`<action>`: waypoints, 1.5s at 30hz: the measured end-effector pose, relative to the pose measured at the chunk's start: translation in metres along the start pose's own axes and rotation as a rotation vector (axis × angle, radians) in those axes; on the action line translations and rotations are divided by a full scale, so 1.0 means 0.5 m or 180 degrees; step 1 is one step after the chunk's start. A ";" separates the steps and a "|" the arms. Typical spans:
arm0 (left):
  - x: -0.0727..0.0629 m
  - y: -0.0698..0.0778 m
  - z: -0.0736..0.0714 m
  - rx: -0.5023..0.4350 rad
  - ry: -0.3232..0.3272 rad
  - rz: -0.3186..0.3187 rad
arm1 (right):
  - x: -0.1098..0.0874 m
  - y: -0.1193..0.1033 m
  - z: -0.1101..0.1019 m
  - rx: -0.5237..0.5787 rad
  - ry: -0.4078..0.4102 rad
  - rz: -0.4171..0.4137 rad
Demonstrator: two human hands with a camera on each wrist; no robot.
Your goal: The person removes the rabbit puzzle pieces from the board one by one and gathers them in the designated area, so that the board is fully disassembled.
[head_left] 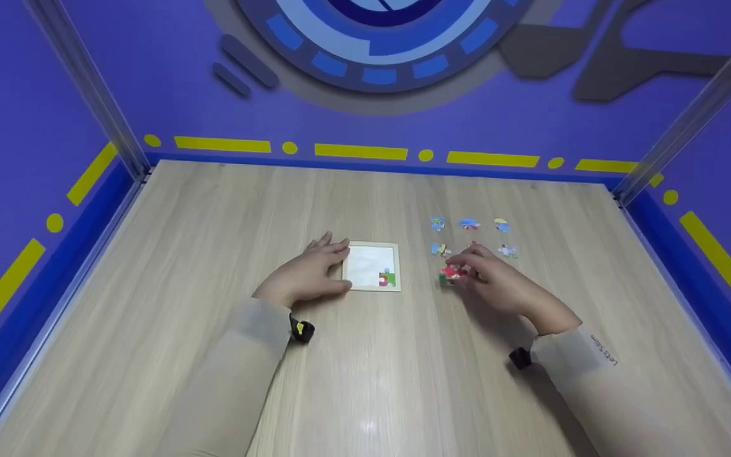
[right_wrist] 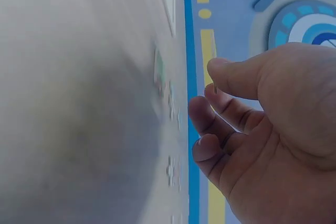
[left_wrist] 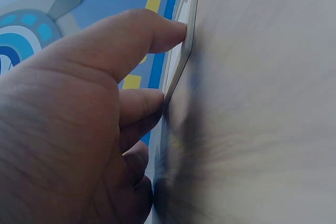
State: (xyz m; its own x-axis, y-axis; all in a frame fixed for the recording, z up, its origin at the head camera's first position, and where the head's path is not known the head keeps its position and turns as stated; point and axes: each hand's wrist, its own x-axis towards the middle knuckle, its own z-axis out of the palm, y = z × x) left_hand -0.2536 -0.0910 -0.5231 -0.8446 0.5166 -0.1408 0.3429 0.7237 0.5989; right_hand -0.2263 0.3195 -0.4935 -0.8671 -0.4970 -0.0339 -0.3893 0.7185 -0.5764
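Observation:
A square puzzle tray (head_left: 365, 257) with a pale border lies on the table, green and red puzzle pieces (head_left: 391, 278) fitted in its near right corner. My left hand (head_left: 310, 271) rests at its left side; in the left wrist view the thumb (left_wrist: 170, 34) and index finger (left_wrist: 144, 103) touch the tray's edge (left_wrist: 181, 56). To the right, my right hand (head_left: 499, 282) pinches a red puzzle piece (head_left: 452, 272) between thumb and index finger. The right wrist view shows this piece (right_wrist: 214, 88) edge-on, raised off the table; the other fingers are loosely curled.
Beyond the right hand lie several loose puzzle pieces (head_left: 469, 224) in rows, some partly hidden by the hand. A green piece (head_left: 443, 279) lies below the fingertips. Blue panels with yellow dashes (head_left: 360, 152) wall the wooden table (head_left: 245, 203) at the back and sides.

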 end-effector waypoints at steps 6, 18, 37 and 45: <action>-0.001 -0.003 0.001 0.0020 -0.0011 -0.0018 | -0.016 0.027 -0.011 -0.0042 0.0021 0.0188; -0.001 -0.001 0.002 0.0012 -0.0032 -0.0016 | -0.034 0.068 -0.014 -0.0232 0.0062 0.0312; 0.003 0.003 -0.004 0.0059 -0.0029 -0.0016 | -0.040 0.076 -0.018 -0.0281 0.0095 0.0608; 0.001 0.001 0.001 -0.0018 -0.0024 -0.0055 | -0.039 0.048 -0.033 -0.0223 0.0156 0.0562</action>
State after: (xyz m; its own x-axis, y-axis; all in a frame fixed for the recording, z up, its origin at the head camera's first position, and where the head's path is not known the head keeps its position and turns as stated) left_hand -0.2538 -0.0902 -0.5233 -0.8472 0.5075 -0.1571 0.3259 0.7300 0.6008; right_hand -0.2239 0.3547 -0.4932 -0.9373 -0.3371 -0.0889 -0.2489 0.8255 -0.5067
